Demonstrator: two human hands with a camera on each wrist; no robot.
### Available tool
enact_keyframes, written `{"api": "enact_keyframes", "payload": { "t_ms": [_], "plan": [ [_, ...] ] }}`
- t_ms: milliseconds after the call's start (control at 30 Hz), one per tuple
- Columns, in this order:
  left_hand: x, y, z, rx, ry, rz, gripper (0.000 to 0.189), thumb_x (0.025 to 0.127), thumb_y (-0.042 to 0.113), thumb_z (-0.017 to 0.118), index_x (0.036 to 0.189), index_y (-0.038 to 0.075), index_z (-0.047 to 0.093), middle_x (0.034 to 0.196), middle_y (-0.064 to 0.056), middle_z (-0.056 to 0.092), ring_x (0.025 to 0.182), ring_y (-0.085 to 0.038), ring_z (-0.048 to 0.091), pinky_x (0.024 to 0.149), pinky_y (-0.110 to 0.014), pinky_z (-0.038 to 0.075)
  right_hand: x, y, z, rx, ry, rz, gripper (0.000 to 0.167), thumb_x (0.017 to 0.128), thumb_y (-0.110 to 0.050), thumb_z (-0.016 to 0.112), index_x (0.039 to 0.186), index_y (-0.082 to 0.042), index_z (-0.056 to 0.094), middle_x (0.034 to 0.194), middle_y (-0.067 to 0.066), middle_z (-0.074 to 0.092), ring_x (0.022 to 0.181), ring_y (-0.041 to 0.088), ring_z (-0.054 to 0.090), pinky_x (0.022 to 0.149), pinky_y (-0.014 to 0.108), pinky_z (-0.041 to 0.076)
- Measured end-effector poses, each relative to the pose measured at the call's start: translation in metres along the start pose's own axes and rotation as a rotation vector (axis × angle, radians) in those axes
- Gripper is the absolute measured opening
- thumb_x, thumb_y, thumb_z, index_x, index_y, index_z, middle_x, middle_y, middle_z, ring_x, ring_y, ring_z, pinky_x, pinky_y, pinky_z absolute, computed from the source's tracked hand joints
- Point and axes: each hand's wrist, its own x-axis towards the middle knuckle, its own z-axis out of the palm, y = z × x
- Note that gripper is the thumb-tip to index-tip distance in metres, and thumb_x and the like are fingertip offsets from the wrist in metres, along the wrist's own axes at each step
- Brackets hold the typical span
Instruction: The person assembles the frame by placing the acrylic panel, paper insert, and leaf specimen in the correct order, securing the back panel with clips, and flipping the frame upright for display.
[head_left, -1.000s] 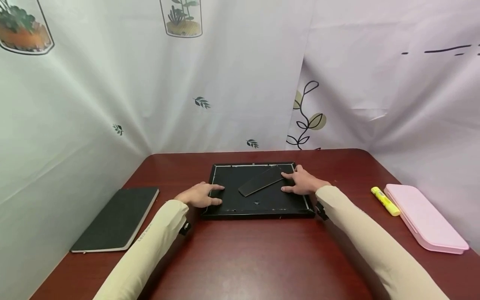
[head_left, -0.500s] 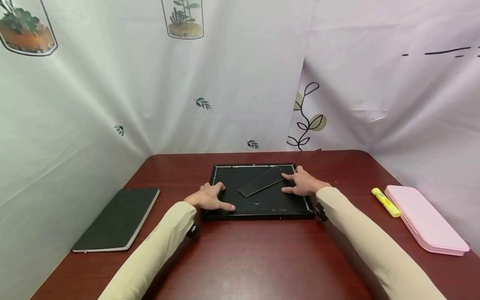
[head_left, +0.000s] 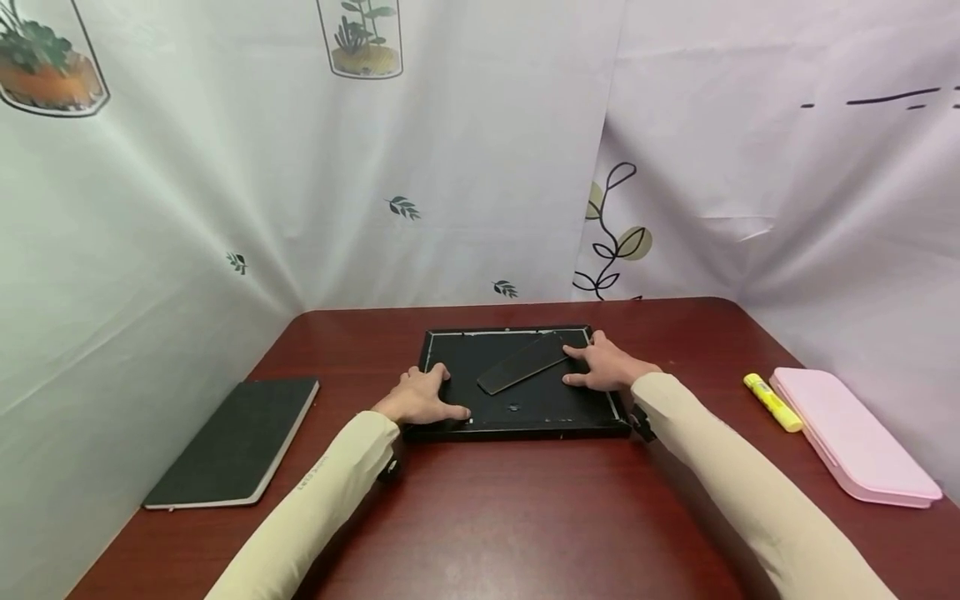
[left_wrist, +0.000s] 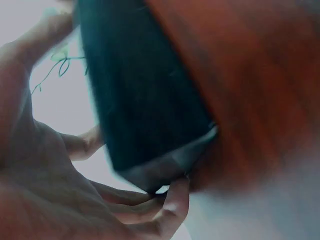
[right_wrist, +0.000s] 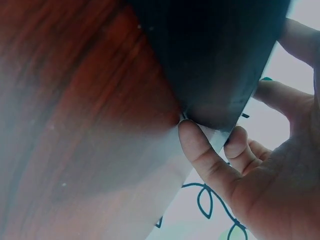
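A black picture frame (head_left: 487, 350) lies back side up on the table, its long strut (head_left: 523, 364) folded slantwise across the backing board. My left hand (head_left: 416, 396) grips the frame's left side, thumb over the near left part of the back. In the left wrist view, fingers (left_wrist: 175, 205) curl at the frame's end (left_wrist: 145, 100). On the opposite side my right hand (head_left: 606, 364) holds the right edge, with thumb and forefinger on the back near the strut's upper end. The right wrist view has a fingertip (right_wrist: 192, 137) against the corner of the frame (right_wrist: 215, 65).
A dark notebook (head_left: 236, 442) lies on the left of the reddish-brown table (head_left: 525, 517). To the right are a yellow highlighter (head_left: 772, 402) and a pink case (head_left: 855, 433). White printed cloth (head_left: 465, 150) hangs behind and at both sides.
My left hand has shifted right and inward, turning so that its thumb reaches further over the frame's near left part. The right hand and the frame stay in place.
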Motion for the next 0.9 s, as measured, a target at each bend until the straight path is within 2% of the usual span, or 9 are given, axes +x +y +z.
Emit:
{"api": "enact_keyframes", "payload": {
  "t_ms": [100, 267, 367, 733, 900],
  "plan": [
    [0.0007, 0.0, 0.0017, 0.007, 0.006, -0.009, 0.075, 0.079, 0.052, 0.077, 0.133, 0.009, 0.048, 0.128, -0.027, 0.047, 0.117, -0.038, 0.042, 0.091, -0.051, 0.046, 0.0009, -0.0013, 0.0001, -0.005, 0.0, -0.009, 0.071, 0.098, -0.044, 0.063, 0.156, -0.014, 0.036, 0.148, 0.039, 0.027, 0.13, 0.045, 0.045, 0.1, 0.054, 0.046],
    [-0.0002, -0.0018, -0.0023, -0.015, -0.054, 0.001, 0.077, 0.081, 0.054, 0.075, 0.135, 0.008, 0.044, 0.132, -0.029, 0.042, 0.122, -0.04, 0.037, 0.096, -0.053, 0.042, 0.0, -0.0015, 0.0018, 0.0, -0.008, -0.008, 0.072, 0.098, -0.044, 0.062, 0.157, -0.014, 0.035, 0.148, 0.039, 0.026, 0.131, 0.046, 0.044, 0.1, 0.054, 0.045],
    [0.0009, -0.0007, -0.0023, -0.017, -0.066, 0.01, 0.082, 0.08, 0.057, 0.075, 0.136, 0.007, 0.043, 0.133, -0.029, 0.042, 0.122, -0.04, 0.037, 0.097, -0.053, 0.042, -0.0012, -0.0002, 0.0013, 0.009, -0.002, 0.001, 0.071, 0.097, -0.043, 0.064, 0.156, -0.014, 0.036, 0.146, 0.039, 0.028, 0.128, 0.044, 0.045, 0.099, 0.053, 0.046],
    [0.0053, 0.0078, -0.0045, -0.018, -0.033, -0.059, 0.087, 0.072, 0.053, 0.086, 0.136, 0.009, 0.045, 0.135, -0.029, 0.043, 0.124, -0.041, 0.04, 0.097, -0.053, 0.044, -0.0002, 0.0004, -0.0011, -0.017, 0.011, -0.013, 0.071, 0.098, -0.042, 0.063, 0.156, -0.014, 0.036, 0.146, 0.038, 0.029, 0.126, 0.043, 0.045, 0.096, 0.052, 0.046],
    [0.0015, -0.0021, -0.0004, -0.014, 0.027, -0.026, 0.103, 0.069, 0.058, 0.085, 0.148, 0.009, 0.04, 0.139, -0.029, 0.043, 0.126, -0.04, 0.042, 0.098, -0.055, 0.046, -0.0003, 0.0011, 0.002, -0.002, 0.006, -0.009, 0.071, 0.098, -0.043, 0.063, 0.156, -0.014, 0.035, 0.146, 0.038, 0.028, 0.128, 0.044, 0.043, 0.098, 0.053, 0.045]
  ]
}}
